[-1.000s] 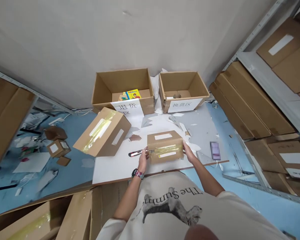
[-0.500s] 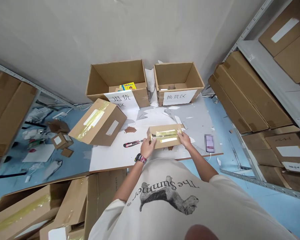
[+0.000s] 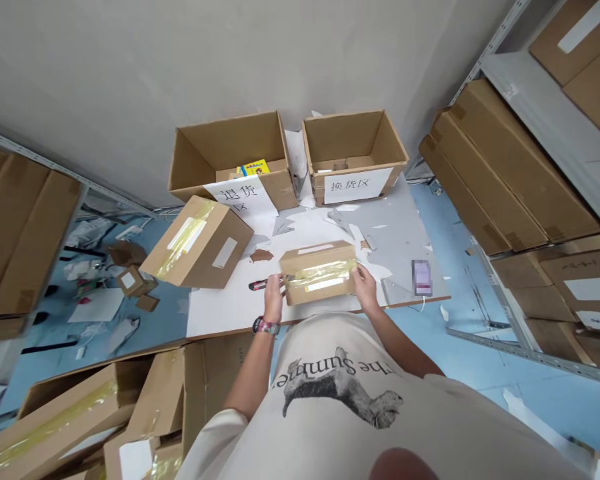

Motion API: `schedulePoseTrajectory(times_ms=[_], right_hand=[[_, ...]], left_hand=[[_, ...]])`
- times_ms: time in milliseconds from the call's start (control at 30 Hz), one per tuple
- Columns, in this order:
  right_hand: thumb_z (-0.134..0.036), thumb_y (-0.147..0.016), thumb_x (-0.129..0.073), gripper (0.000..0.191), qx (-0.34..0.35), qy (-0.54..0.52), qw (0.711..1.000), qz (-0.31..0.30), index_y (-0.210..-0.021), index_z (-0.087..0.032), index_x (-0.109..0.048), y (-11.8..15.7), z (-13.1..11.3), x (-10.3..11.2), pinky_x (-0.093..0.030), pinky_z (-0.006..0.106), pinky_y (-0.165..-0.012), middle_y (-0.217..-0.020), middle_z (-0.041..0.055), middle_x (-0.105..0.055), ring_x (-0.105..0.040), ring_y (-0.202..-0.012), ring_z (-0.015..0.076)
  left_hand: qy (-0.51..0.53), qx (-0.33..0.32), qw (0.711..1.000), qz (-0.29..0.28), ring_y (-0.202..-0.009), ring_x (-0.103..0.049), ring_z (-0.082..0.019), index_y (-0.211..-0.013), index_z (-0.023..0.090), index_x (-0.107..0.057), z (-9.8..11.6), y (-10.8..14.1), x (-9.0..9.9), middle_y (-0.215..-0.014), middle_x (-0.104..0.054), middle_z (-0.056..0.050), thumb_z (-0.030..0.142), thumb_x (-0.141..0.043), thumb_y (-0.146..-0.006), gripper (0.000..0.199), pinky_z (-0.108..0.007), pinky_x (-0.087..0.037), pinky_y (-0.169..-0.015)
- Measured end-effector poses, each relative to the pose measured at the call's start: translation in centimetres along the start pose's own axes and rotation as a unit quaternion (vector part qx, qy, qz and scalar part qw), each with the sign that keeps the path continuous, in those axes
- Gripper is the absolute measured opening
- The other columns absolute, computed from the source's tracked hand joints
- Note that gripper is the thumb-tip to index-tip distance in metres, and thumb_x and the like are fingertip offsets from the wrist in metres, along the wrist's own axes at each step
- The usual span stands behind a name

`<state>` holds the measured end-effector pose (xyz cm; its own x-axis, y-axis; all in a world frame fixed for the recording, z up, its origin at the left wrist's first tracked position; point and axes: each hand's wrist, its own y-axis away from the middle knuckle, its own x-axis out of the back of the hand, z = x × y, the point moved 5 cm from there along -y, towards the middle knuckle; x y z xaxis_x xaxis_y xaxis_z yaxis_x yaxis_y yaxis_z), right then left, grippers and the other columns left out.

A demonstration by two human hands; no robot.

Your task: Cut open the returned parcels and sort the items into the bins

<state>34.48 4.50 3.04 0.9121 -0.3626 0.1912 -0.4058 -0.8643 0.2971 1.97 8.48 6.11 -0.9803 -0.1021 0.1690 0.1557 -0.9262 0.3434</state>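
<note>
A small cardboard box with shiny yellowish tape and white labels is held between my two hands, over the near part of the table. My left hand grips its left end, and my right hand clasps the right end near the tape. A red and black utility knife lies just left of my left hand, its other end hidden behind the fingers. To the left, a larger taped carton sits tilted at the table's edge.
Two open cartons with paper signs stand at the back: the left carton holds a yellow item, beside the right carton. A phone lies at right. Paper scraps litter the table. Boxes fill the shelves and a lower left carton.
Both hands have tipped the small box so that more of its far side shows. My left hand has slid left to its end. The view has shifted slightly.
</note>
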Motion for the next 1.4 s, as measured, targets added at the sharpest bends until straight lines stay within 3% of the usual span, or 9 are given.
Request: schedulePoseTrajectory(times_ms=[100, 267, 367, 500, 700, 867, 1033, 1267, 1400], right_hand=[[-0.059, -0.109, -0.062, 0.058, 0.129, 0.081, 0.987, -0.055, -0.162, -0.036, -0.07, 2.6, -3.9, -2.1, -0.034, 0.061, -0.141, -0.169, 0.005, -0.066, -0.052, -0.161, 0.0357], [-0.051, -0.111, -0.061, 0.052, 0.218, 0.137, 0.96, -0.11, -0.159, -0.038, -0.072, 4.8, -6.0, -3.5, -0.033, 0.059, -0.141, -0.166, 0.0036, -0.069, -0.053, -0.156, 0.0357], [-0.06, -0.108, -0.063, 0.058, 0.172, 0.177, 0.968, -0.045, -0.155, -0.03, -0.075, 2.0, -6.4, -1.6, -0.037, 0.06, -0.136, -0.155, 0.012, -0.074, -0.059, -0.148, 0.0405], [-0.062, -0.111, -0.044, 0.06, 0.075, 0.203, 0.976, -0.004, -0.133, -0.024, -0.086, -3.8, -7.9, 2.0, -0.04, 0.059, -0.133, -0.14, 0.0155, -0.08, -0.064, -0.145, 0.0425], [-0.066, -0.094, -0.068, 0.057, 0.066, -0.058, 0.994, -0.066, -0.13, -0.027, -0.088, -5.5, -6.4, 4.5, -0.05, 0.052, -0.128, -0.139, 0.009, -0.084, -0.07, -0.143, 0.0387], [-0.098, -0.092, -0.052, 0.085, -0.076, -0.084, 0.99, -0.079, -0.126, -0.028, -0.085, -3.8, -0.5, 2.1, -0.063, 0.052, -0.11, -0.118, 0.0111, -0.089, -0.078, -0.13, 0.0383], [-0.094, -0.094, -0.048, 0.08, -0.107, -0.022, 0.986, -0.126, -0.128, -0.03, -0.081, -3.6, 0.9, -0.3, -0.065, 0.044, -0.104, -0.123, 0.0076, -0.088, -0.08, -0.122, 0.031], [-0.087, -0.101, -0.035, 0.082, -0.052, -0.107, 0.986, -0.12, -0.148, -0.029, -0.071, -3.0, -1.7, 1.7, -0.063, 0.044, -0.107, -0.145, 0.0075, -0.082, -0.076, -0.133, 0.0322], [-0.092, -0.101, -0.042, 0.082, -0.028, -0.121, 0.981, -0.15, -0.145, -0.032, -0.075, -2.5, -3.3, 0.2, -0.058, 0.049, -0.117, -0.141, 0.0079, -0.083, -0.073, -0.14, 0.0331]], left_hand=[[0.069, 0.169, 0.983, 0.002, -0.117, -0.08, -0.029, -0.141, 0.025, -0.073, -5.2, 0.0, 2.1, -0.143, -0.077, -0.017, 0.094, -0.027, -0.105, 0.09, -0.042, -0.068, -0.094], [0.063, 0.315, 0.947, -0.007, -0.107, -0.084, -0.031, -0.139, 0.023, -0.076, -9.4, 1.1, -0.2, -0.127, -0.085, -0.018, 0.093, -0.04, -0.103, 0.087, -0.043, -0.071, -0.083], [0.017, 0.272, 0.962, 0.002, -0.111, -0.082, -0.033, -0.132, 0.021, -0.079, -7.8, -0.2, -1.4, -0.128, -0.085, -0.018, 0.082, -0.057, -0.103, 0.071, -0.043, -0.071, -0.082], [-0.099, 0.14, 0.983, -0.061, -0.108, -0.079, -0.036, -0.107, 0.019, -0.083, -2.6, -2.4, -2.2, -0.112, -0.085, -0.018, 0.071, -0.065, -0.101, 0.055, -0.048, -0.069, -0.089], [-0.036, -0.148, 0.987, -0.054, -0.147, -0.064, -0.031, -0.125, 0.026, -0.085, 3.7, -1.8, 0.0, -0.14, -0.076, -0.011, 0.047, -0.066, -0.099, 0.037, -0.047, -0.049, -0.131], [0.048, -0.036, 0.996, -0.064, -0.134, -0.072, -0.028, -0.126, 0.022, -0.078, 1.1, -2.6, 0.3, -0.131, -0.081, -0.013, 0.074, -0.052, -0.106, 0.061, -0.046, -0.058, -0.121], [0.026, 0.095, 0.988, -0.117, -0.128, -0.076, -0.028, -0.142, 0.027, -0.073, -1.7, -2.7, -2.0, -0.134, -0.083, -0.012, 0.079, -0.049, -0.106, 0.068, -0.045, -0.064, -0.108], [0.105, -0.058, 0.989, -0.086, -0.157, -0.061, -0.029, -0.154, 0.028, -0.069, 1.2, -0.2, 0.3, -0.166, -0.068, -0.011, 0.076, -0.047, -0.11, 0.069, -0.047, -0.053, -0.128], [0.134, -0.019, 0.988, -0.076, -0.159, -0.06, -0.032, -0.159, 0.032, -0.065, 1.4, 0.4, 0.6, -0.167, -0.068, -0.01, 0.089, -0.035, -0.109, 0.082, -0.052, -0.054, -0.125]])
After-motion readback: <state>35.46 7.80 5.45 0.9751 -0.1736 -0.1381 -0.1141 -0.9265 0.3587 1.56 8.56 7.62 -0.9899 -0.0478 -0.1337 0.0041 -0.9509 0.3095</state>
